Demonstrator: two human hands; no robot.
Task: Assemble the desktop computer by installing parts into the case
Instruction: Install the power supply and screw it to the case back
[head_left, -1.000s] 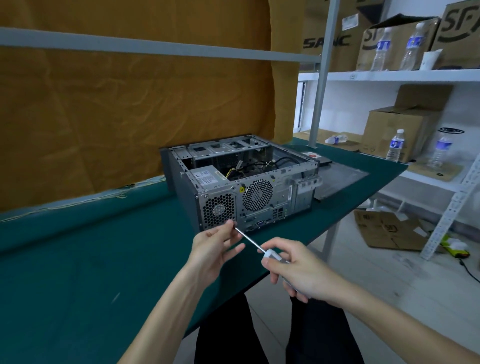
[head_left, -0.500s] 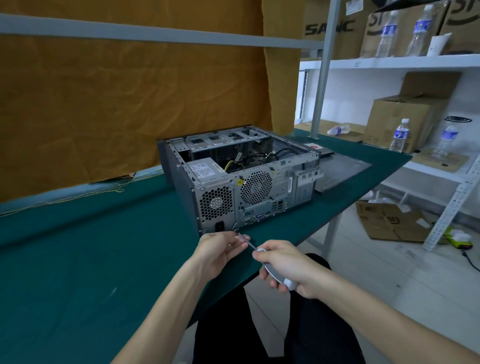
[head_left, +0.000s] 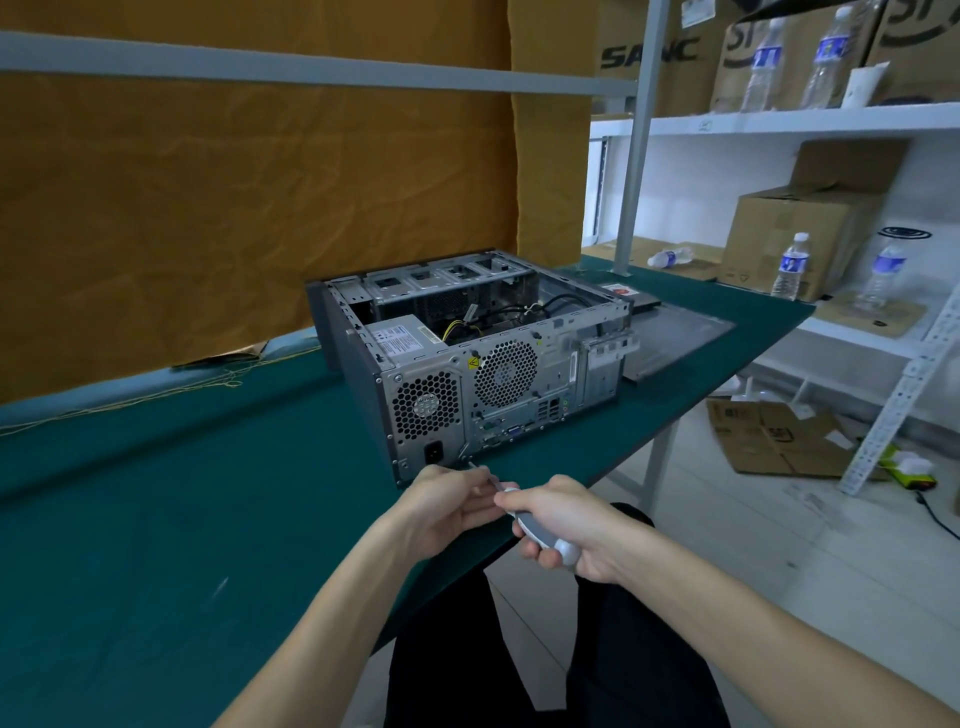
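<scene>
Head view, case (head_left: 467, 364) just beyond hands (head_left: 509, 509)

Single head-worn wide-angle view, looking forward and down across green table (head_left: 156, 545). Hands close at bottom centre, open computer case (head_left: 467, 358) just beyond, shelving (head_left: 810, 117) far right. No second view.

Prob. "SANC" on cardboard box (head_left: 621, 47)

One case (head_left: 467, 364), one screwdriver (head_left: 540, 535), five bottles (head_left: 789, 265).
</scene>
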